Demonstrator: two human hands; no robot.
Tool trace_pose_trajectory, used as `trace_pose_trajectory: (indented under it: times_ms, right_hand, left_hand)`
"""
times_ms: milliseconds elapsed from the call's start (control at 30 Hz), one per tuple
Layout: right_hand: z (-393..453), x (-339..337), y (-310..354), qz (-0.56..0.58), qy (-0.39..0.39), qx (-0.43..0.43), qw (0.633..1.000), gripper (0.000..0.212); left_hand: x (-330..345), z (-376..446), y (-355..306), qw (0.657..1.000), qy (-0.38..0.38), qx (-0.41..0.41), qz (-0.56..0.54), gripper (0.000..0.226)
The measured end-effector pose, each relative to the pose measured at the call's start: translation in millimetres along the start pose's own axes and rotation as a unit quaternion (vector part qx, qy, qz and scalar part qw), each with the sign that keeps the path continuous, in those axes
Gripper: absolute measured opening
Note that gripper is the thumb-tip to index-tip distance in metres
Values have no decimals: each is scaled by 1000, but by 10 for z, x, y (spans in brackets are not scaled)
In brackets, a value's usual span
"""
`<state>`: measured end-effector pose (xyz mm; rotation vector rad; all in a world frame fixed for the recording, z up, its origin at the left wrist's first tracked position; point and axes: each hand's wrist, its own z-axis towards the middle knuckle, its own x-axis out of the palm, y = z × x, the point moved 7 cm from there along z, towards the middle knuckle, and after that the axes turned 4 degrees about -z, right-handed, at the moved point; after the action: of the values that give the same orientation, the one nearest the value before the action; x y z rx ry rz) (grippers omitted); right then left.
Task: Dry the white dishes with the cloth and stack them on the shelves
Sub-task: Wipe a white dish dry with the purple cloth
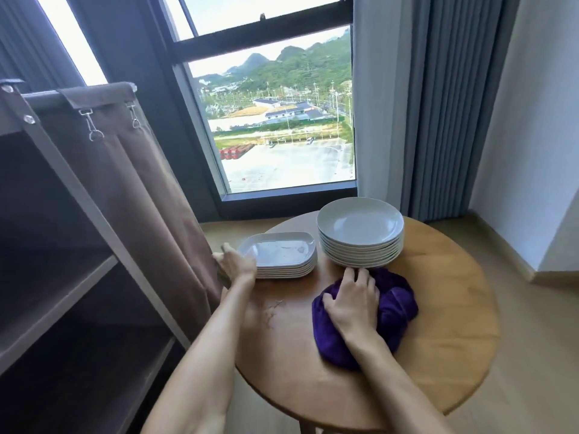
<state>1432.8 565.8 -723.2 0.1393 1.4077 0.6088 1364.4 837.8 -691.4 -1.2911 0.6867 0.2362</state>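
Cloth (pixel 391 308) lies bunched, long axis running near-left to far-right.

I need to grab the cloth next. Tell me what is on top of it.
The right hand rests on the purple cloth, fingers spread. The cloth under the palm is hidden.

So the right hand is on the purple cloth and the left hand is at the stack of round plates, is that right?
Not quite. In the head view the right hand is on the purple cloth, but the left hand is at the stack of rectangular dishes, not the round plates.
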Motion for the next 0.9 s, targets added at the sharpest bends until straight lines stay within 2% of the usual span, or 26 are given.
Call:
trace_pose_trajectory:
  times_ms: [67,167,333,400,500,633,733,767,833,900]
  right_hand:
    - [42,12,-27,30,-3,7,1000,56]
    - [52,20,-62,53,-16,8,998,40]
    - [10,-30,-84,80,-51,5,995,12]
    - [-13,-46,-86,88,-62,2,994,9]
    - [-26,-77,-87,121,-65,3,991,12]
    - [-68,-231,-86,167,-66,1,984,22]
    - [-165,-468,-103,67,-131,11,989,47]
    - [-183,-500,-146,29,-114,29,993,55]
    - [-213,-431,-278,-35,-3,66,997,68]
    - [-251,-356,-373,-54,54,70,995,61]
  left_hand:
    - [-7,73,79,999,11,-45,18,29]
    - [-53,138,114,998,14,-54,30,12]
    - [-134,138,138,998,9,-63,-8,23]
    - [-197,107,144,997,2,-71,-40,19]
    - [-226,46,148,982,22,-106,-152,8]
    - [-255,-83,111,939,80,-166,-291,7]
    - [-272,-209,96,915,120,-192,-333,11]
    - [-269,-264,107,904,133,-205,-350,12]
    - [-248,-407,116,873,158,-229,-401,15]
    - [-241,-582,105,845,178,-240,-443,20]
